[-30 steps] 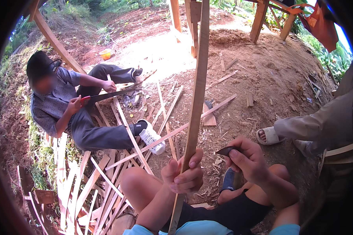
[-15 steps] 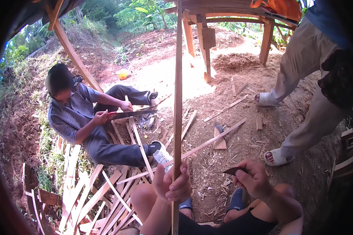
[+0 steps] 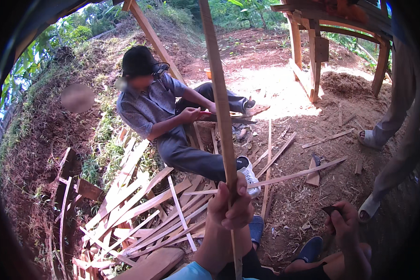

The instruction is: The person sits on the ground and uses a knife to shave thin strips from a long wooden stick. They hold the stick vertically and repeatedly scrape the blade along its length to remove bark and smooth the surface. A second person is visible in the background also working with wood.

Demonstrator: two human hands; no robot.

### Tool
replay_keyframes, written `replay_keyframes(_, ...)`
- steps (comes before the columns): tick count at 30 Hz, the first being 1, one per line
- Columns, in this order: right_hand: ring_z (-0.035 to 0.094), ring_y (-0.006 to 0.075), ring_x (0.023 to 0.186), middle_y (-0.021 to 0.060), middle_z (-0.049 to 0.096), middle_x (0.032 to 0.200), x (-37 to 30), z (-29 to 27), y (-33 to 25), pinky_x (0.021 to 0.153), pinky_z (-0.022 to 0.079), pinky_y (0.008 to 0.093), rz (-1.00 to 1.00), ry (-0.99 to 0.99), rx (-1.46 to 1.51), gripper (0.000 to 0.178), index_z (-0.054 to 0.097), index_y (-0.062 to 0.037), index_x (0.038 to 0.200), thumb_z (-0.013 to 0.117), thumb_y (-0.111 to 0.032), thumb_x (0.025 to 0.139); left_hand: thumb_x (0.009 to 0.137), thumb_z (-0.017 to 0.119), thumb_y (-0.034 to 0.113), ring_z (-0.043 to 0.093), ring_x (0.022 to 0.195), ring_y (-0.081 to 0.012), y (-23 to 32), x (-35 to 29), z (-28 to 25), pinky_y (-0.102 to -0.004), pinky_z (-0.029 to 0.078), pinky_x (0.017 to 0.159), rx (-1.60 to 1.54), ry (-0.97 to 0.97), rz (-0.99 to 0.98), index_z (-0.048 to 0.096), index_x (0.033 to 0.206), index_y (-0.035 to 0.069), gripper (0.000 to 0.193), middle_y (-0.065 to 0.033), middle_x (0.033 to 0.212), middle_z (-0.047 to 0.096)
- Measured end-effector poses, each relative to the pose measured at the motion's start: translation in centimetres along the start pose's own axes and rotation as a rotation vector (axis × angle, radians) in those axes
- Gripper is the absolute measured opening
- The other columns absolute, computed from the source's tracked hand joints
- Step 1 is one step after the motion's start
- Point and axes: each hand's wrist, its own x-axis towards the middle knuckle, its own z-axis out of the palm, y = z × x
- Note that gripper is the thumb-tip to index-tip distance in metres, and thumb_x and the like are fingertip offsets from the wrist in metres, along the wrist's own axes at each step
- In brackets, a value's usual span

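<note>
**Strip Axis Relative to Both Hands**

The left hand (image 3: pixel 231 207) is closing fully around a long wooden strip (image 3: pixel 217 93), which is standing near-upright and running away toward the top edge. The right hand (image 3: pixel 343 224) is pinching a small dark blade (image 3: pixel 330 210), sitting well apart to the strip's right, at about the same height.

Upright wooden strip (image 3: pixel 221 116) in near centre, pile of slats (image 3: pixel 144 210) to its left, seated person (image 3: pixel 172 121) behind, wooden frame (image 3: pixel 322 42) far right, standing person's feet (image 3: pixel 371 172) right.
</note>
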Motion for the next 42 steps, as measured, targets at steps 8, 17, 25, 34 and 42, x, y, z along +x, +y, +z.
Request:
replay_keyframes(8,0.049,0.0055,0.054,0.0037,0.057,0.067,0.2,0.5,-0.2,0.048,0.039,0.0189,-0.045,0.014,-0.09,0.006,0.051,-0.0027,0.093,0.048,-0.007,0.089,0.094,0.052,0.022,0.04,0.04,-0.004,-2.0,1.2,0.3,-0.0182,0.03,0.032,0.75,0.742,-0.161,0.043,0.105,0.01,0.019,0.0028,0.061,0.044)
replay_keyframes(17,0.051,0.0062,0.058,0.003,0.057,0.069,0.9,0.3,-0.2,0.052,0.041,0.0203,0.018,0.053,-0.129,0.008,0.054,-0.0025,0.093,0.05,-0.008,0.088,0.092,0.056,0.017,0.039,0.055,-0.0016,-4.2,2.5,0.6,-0.0193,0.03,0.047,1.129,0.799,-0.244,0.047,0.1,0.006,0.017,0.0057,0.064,0.042)
replay_keyframes(25,0.055,0.0062,0.067,0.0026,0.062,0.074,1.0,-0.4,-0.5,0.058,0.045,0.0232,-0.022,0.018,-0.255,0.015,0.058,-0.0016,0.093,0.055,-0.015,0.086,0.095,0.049,0.022,0.042,0.052,-0.0027,-6.5,2.7,-1.2,-0.0182,0.032,0.044,1.038,0.807,-0.373,0.049,0.105,0.006,0.019,0.0037,0.067,0.046)
replay_keyframes(34,0.056,0.007,0.063,0.0026,0.062,0.072,0.6,-0.6,-0.5,0.056,0.045,0.0239,-0.056,0.009,-0.285,0.016,0.059,-0.0019,0.092,0.056,-0.017,0.086,0.093,0.052,0.025,0.045,0.054,-0.0037,-6.8,2.4,-2.0,-0.021,0.036,0.048,1.159,0.775,-0.391,0.051,0.104,0.005,0.023,0.0039,0.066,0.047)
replay_keyframes(42,0.057,0.0071,0.063,0.0024,0.063,0.07,0.4,-0.8,-0.1,0.057,0.045,0.0237,-0.068,0.021,-0.324,0.016,0.06,-0.002,0.092,0.057,-0.016,0.085,0.093,0.05,0.024,0.043,0.054,-0.0028,-7.1,2.0,-2.4,-0.0208,0.035,0.047,1.213,0.795,-0.368,0.051,0.104,0.003,0.024,0.0036,0.064,0.047)
